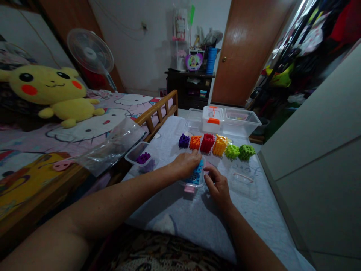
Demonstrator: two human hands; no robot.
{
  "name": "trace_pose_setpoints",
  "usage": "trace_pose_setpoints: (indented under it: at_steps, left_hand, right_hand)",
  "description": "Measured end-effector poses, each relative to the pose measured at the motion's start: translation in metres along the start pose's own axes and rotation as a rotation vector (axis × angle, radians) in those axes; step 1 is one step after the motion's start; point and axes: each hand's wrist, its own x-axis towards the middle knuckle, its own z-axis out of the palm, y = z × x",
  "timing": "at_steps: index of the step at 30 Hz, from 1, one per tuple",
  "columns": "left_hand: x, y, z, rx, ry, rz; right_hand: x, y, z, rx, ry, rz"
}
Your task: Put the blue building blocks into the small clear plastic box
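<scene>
Between both hands point(201, 175) sits a small box point(194, 180), behind it a row of blocks point(216, 145).

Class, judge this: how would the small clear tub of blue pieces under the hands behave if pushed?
The small clear tub looks like thin plastic, so probably light. On the grey cloth it would likely drag rather than slide. Its loose blue pieces might shift.

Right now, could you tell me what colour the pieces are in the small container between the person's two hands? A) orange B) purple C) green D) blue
D: the left hand rests on blue pieces in the small clear container, with the right hand at its side; the purple pieces sit in another container to the left.
</scene>
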Motion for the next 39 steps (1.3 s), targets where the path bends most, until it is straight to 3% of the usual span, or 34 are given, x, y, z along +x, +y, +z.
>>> trace_pose_setpoints:
  at_steps: [39]
  left_hand:
    - [-0.011, -0.008, -0.012, 0.035, -0.012, 0.043]
  right_hand:
    - [-0.001, 0.001, 0.000, -0.016, -0.001, -0.030]
